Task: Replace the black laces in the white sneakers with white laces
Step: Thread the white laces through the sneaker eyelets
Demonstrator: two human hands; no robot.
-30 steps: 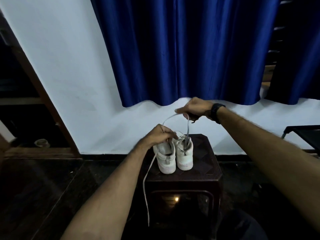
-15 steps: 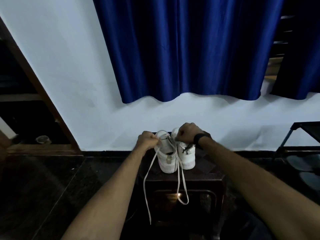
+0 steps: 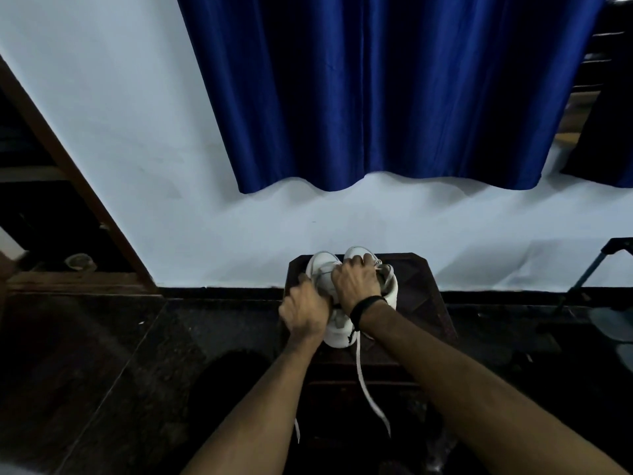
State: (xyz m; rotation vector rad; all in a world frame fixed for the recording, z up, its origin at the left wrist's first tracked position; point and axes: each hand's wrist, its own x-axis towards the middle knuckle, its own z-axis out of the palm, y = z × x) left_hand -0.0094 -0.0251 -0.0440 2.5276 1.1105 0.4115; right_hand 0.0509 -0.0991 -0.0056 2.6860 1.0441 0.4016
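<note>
White sneakers sitting side by side on a small dark counter against the wall, under a blue curtain. Left hand and right hand both down on the left shoe's lacing area, curled in a clenched grip, though can't tell for sure what's pinched since the fingers hide it. White lace already in, loose end dangling off the counter's front edge, another tip showing lower left. No black laces visible anywhere. Looks pretty far along tbh: probably just tightening and tying left. Right shoe mostly hidden, so can't confirm it's finished.
</note>
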